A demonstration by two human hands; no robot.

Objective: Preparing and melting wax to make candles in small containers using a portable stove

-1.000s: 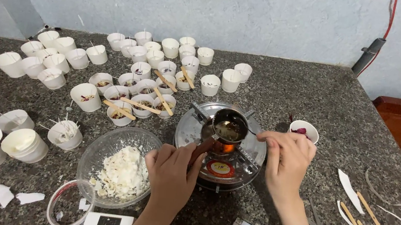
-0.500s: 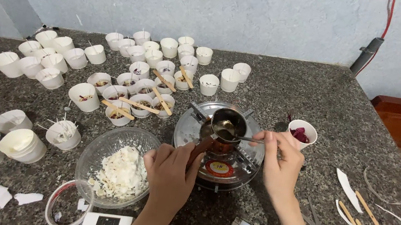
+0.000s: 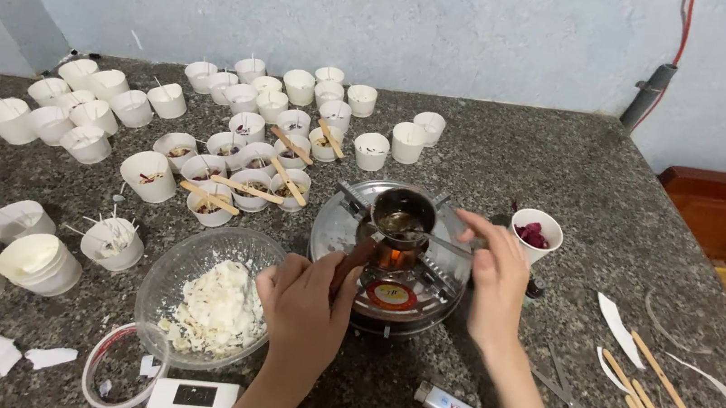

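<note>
My left hand (image 3: 306, 302) grips the handle of the pot (image 3: 402, 216), which runs back toward me. My right hand (image 3: 496, 278) pinches a stirrer (image 3: 441, 242) that reaches left into it.

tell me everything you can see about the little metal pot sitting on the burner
The small metal pot is a round, shiny cup, dark inside, with amber liquid at the bottom. It sits upright on the prongs of a round metal burner. A brownish handle runs down toward the left hand, which grips it. The right hand holds a thin metal utensil whose tip dips into the liquid.
</note>
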